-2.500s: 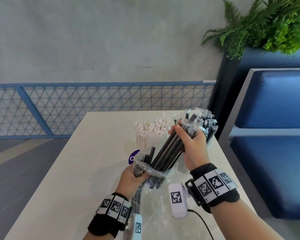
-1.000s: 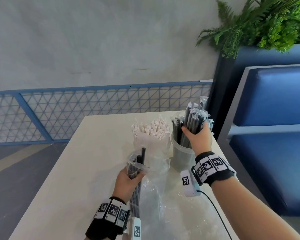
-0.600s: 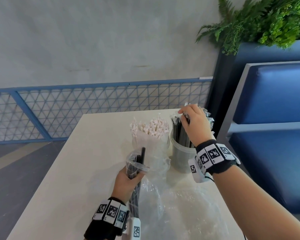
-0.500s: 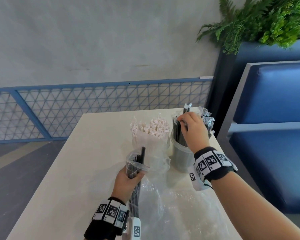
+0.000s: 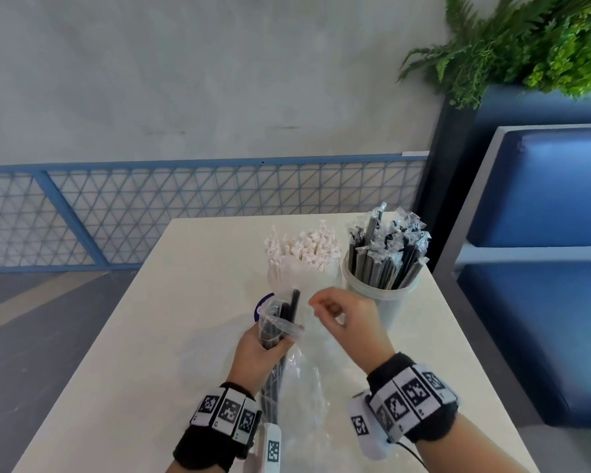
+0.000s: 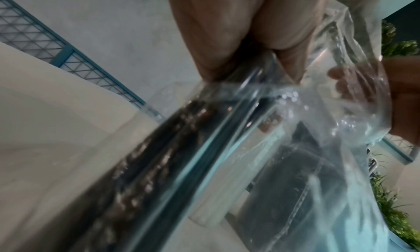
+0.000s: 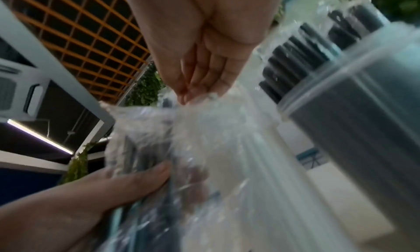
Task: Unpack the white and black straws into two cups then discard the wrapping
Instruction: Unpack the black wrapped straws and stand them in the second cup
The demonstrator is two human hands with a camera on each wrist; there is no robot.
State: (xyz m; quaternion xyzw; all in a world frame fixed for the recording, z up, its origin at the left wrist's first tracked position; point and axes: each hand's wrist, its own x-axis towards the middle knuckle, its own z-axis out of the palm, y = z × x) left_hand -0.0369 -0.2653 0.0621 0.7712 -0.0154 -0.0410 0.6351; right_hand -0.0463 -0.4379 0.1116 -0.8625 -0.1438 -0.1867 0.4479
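Straws are nearly all sorted: the white ones (image 5: 302,249) stand bunched in the left cup (image 5: 302,278), and most of the black ones (image 5: 386,254) stand in the right cup (image 5: 379,297) at the far right of the table (image 5: 185,302), the two cups just beside each other. A last few black straws (image 5: 280,322) remain in the clear bag (image 5: 301,380), which lies on the table near the person and rises at its mouth. The left hand (image 5: 258,353) is curled round these straws through the plastic, holding the bundle upright so that one straw tip pokes out of the mouth. In the left wrist view the fingers (image 6: 229,31) close on the dark bundle with film bunched below them. The right hand (image 5: 347,319) hangs just right of the bag mouth and in front of the right cup, fingers loosely bent toward the opening; in the right wrist view its fingertips (image 7: 193,90) meet the edge of the film, but whether they pinch it or only touch it I cannot tell. The step in hand looks to be fetching the remaining black straws. The next move calls for the right hand to reach into the mouth, or part it, and grip the straw ends while the left steadies the bag, then lift them clear and stand them with the others in the right cup. After that only the wrapping needs discarding.
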